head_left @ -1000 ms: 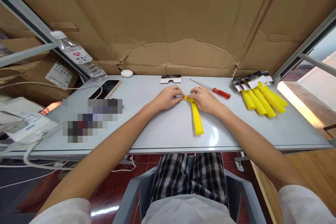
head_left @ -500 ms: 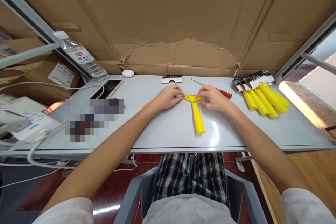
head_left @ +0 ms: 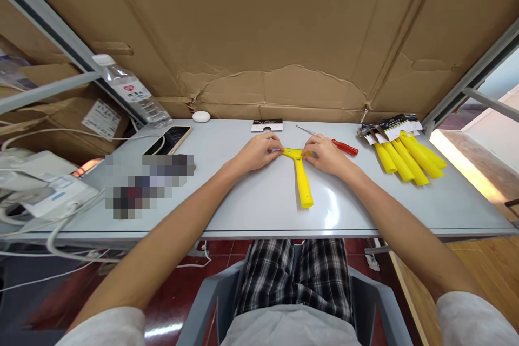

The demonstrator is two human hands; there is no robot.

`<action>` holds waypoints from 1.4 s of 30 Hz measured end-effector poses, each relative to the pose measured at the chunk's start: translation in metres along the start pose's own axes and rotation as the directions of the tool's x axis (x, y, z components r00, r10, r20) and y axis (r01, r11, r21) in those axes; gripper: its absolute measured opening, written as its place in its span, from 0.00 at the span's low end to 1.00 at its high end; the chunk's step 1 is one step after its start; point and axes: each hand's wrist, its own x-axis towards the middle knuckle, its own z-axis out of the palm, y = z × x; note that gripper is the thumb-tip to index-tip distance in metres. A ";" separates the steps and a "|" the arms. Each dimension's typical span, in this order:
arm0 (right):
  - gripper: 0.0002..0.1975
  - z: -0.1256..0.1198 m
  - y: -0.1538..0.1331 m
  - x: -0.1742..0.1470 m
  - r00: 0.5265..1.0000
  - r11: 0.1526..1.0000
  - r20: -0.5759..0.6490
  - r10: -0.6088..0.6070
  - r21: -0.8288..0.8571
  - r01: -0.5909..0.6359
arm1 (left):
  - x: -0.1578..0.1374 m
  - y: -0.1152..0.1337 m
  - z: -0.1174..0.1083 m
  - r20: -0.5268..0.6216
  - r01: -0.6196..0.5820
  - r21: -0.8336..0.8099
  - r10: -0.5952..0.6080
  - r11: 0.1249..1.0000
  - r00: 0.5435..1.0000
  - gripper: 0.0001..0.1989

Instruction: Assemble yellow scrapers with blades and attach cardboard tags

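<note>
A yellow T-shaped scraper (head_left: 303,181) lies on the grey table with its handle towards me and its crossbar away from me. My left hand (head_left: 261,151) pinches the left end of the crossbar between thumb and fingers. At the right end, the fingers of my right hand (head_left: 324,154) are closed on the bar and cover its tip. Just beyond my right hand rests a screwdriver with a red handle (head_left: 345,147), its thin shaft pointing to the back left. A black and white card (head_left: 266,125) lies behind the scraper.
Several yellow scrapers with header cards (head_left: 405,157) lie in a pile on the right. To the left are a phone (head_left: 168,139), a white oval object (head_left: 201,117), a plastic bottle (head_left: 135,92), a blurred-out item and white cables. A cardboard wall (head_left: 267,27) closes off the back.
My right hand has shifted slightly left along the crossbar, uncovering more of the screwdriver's red handle. The left hand keeps its pinch. The whole view has moved a little.
</note>
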 end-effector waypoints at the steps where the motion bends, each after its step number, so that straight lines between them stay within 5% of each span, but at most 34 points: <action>1: 0.09 0.001 0.000 0.001 1.000 1.000 -0.006 -0.002 0.005 0.002 | 0.001 -0.002 -0.004 -0.006 0.004 0.013 -0.004 1.000 1.000 0.12; 10: 0.05 0.010 0.003 0.007 0.999 0.999 -0.015 -0.045 -0.008 0.044 | -0.007 -0.021 -0.069 -0.158 0.218 0.119 -0.198 0.969 0.967 0.14; 19: 0.06 0.012 -0.001 0.005 1.000 0.998 -0.007 -0.011 -0.057 0.010 | -0.016 -0.024 -0.080 0.104 0.388 0.128 -0.401 0.913 0.910 0.17; 31: 0.08 0.019 -0.007 0.006 0.990 0.978 -0.032 0.136 -0.154 -0.139 | -0.020 -0.029 -0.086 0.238 0.414 0.153 -0.440 0.897 0.866 0.17; 42: 0.07 0.021 0.003 0.004 0.994 0.997 -0.090 0.068 -0.015 -0.070 | -0.018 -0.018 -0.097 0.442 0.393 0.133 -0.409 0.910 0.798 0.18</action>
